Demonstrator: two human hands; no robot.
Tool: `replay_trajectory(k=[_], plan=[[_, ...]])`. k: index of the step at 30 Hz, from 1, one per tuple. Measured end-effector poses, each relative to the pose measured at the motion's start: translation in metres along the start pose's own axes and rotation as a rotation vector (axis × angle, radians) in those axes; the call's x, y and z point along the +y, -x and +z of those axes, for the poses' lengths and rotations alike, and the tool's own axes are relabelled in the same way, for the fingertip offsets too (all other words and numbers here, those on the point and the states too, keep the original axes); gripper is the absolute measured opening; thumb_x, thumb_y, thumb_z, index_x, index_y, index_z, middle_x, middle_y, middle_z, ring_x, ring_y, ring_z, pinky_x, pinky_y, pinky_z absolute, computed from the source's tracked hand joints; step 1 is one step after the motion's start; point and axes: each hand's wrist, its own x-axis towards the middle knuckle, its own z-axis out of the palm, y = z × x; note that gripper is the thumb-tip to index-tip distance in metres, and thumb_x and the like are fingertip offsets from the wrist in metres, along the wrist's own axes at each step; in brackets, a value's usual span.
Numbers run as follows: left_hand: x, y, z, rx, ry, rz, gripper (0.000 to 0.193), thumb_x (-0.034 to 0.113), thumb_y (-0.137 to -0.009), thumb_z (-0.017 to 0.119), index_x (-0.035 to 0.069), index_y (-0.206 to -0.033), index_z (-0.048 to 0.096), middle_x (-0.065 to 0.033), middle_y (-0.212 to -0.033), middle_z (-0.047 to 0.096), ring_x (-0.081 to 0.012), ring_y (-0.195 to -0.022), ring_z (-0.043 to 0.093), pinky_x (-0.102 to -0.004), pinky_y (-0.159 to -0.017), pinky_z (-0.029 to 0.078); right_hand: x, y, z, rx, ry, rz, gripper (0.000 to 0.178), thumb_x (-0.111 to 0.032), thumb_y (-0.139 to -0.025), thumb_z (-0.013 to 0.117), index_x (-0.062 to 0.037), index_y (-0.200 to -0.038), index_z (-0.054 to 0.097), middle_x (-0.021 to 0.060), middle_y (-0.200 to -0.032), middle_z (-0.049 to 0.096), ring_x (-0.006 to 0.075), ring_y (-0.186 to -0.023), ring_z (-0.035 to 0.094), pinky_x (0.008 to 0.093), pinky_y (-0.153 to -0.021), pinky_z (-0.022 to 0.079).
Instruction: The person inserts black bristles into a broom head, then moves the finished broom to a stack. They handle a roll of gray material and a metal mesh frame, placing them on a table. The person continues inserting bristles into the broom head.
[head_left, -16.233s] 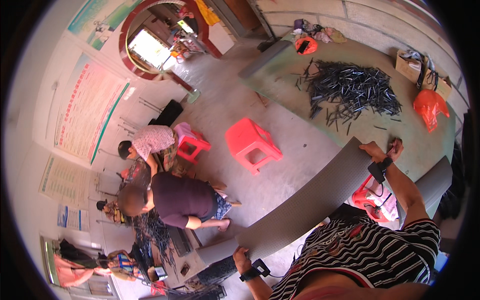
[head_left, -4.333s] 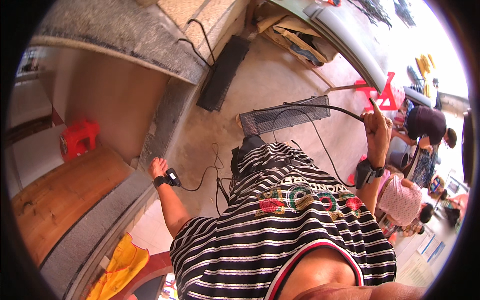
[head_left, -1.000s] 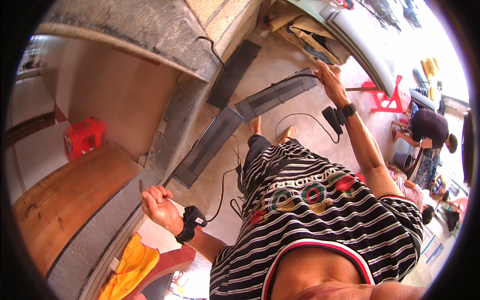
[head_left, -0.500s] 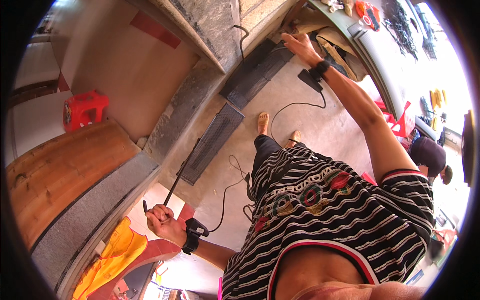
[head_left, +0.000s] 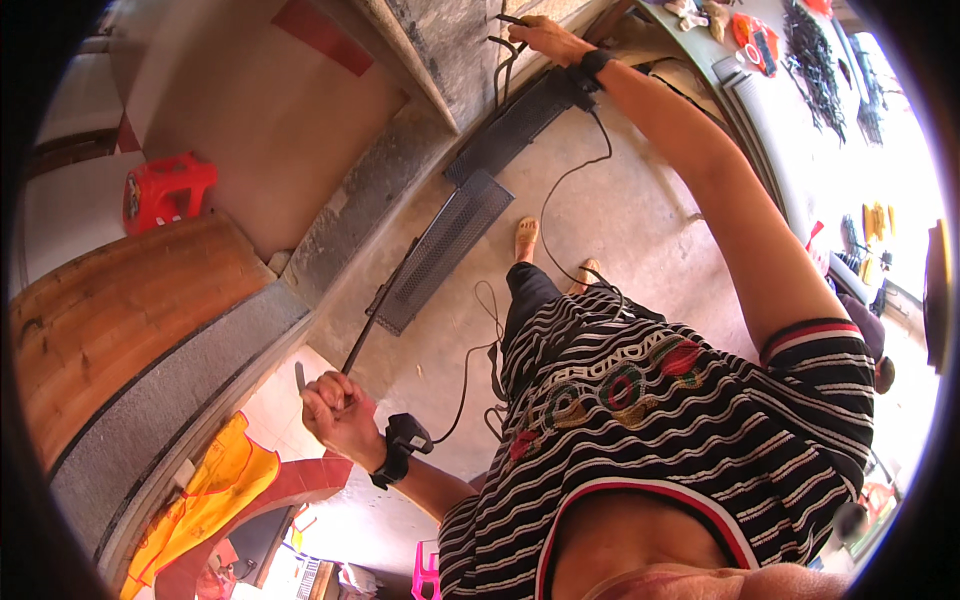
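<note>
My left hand, at the lower left, is closed round the hooked end of a long dark rod. This rod runs up to a long black mesh tray, which lies slanting above the floor. A second black mesh tray stands beyond it, its lower end close to or overlapping the first; I cannot tell whether they touch. At the top, my right hand is closed on a dark hooked handle, beside another bent dark rod near the second tray.
A stone ledge borders the trays on the left. A wooden board and red stool lie further left. A cluttered table stands at the upper right. Cables trail from my wrists. A person is partly visible at right.
My right hand has moved up and left from the far tray's end to the hooked handle. My left hand has shifted slightly up and right, and the near tray has moved with it towards the far one.
</note>
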Motion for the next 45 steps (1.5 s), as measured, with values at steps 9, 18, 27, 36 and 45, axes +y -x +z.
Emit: replay_trajectory(k=[9, 18, 27, 36, 45], plan=[[0.013, 0.013, 0.048, -0.269, 0.148, -0.07, 0.039, 0.031, -0.094, 0.041, 0.004, -0.066, 0.038, -0.0029, -0.062, 0.033, -0.0159, -0.061, 0.038, -0.0266, -0.049, 0.034, -0.075, 0.121, 0.011, -0.017, 0.363, -0.229, 0.036, -0.025, -0.084, 0.055, -0.002, -0.111, 0.054, 0.0156, -0.1, 0.06, 0.0253, -0.086, 0.058, 0.0355, -0.073, 0.048], [0.056, 0.047, 0.108, -0.673, 0.088, -0.113, 0.041, 0.036, -0.09, 0.048, 0.0, -0.072, 0.044, -0.0066, -0.066, 0.04, -0.019, -0.069, 0.046, -0.0276, -0.05, 0.043, -0.191, 0.274, 0.128, -0.289, -0.078, -0.767, 0.056, -0.021, -0.081, 0.058, 0.0021, -0.126, 0.034, 0.0206, -0.125, 0.039, 0.0349, -0.116, 0.039, 0.0407, -0.095, 0.036], [0.061, 0.022, 0.149, -1.004, -0.08, 0.301, 0.046, 0.038, -0.09, 0.046, -0.006, -0.102, 0.051, -0.0177, -0.099, 0.052, -0.0315, -0.096, 0.053, -0.0368, -0.068, 0.051, -0.186, 0.28, 0.085, 0.029, -0.385, -0.578, 0.01, -0.005, -0.08, 0.052, 0.0023, -0.082, 0.046, 0.0198, -0.067, 0.051, 0.0383, -0.064, 0.054, 0.0423, -0.052, 0.041], [-0.137, -0.107, 0.137, -0.795, -0.525, -0.15, 0.065, 0.028, -0.085, 0.06, 0.006, -0.137, 0.027, -0.0162, -0.142, 0.026, -0.0272, -0.13, 0.025, -0.0361, -0.105, 0.022, -0.202, 0.342, -0.107, 0.9, -0.287, -0.393, 0.039, -0.025, -0.096, 0.035, -0.0019, -0.066, 0.047, 0.0036, -0.056, 0.053, 0.0098, -0.048, 0.05, 0.0238, -0.044, 0.039], [-0.252, -0.019, 0.218, -1.235, -0.537, -0.816, 0.055, 0.034, -0.075, 0.07, 0.005, -0.116, 0.047, -0.006, -0.113, 0.055, -0.0203, -0.105, 0.051, -0.0401, -0.085, 0.044, -0.236, 0.555, -0.232, 1.148, -0.558, -0.638, 0.037, -0.035, -0.094, 0.039, -0.0145, -0.064, 0.033, -0.006, -0.055, 0.026, 0.0085, -0.049, 0.029, 0.0255, -0.051, 0.032]])
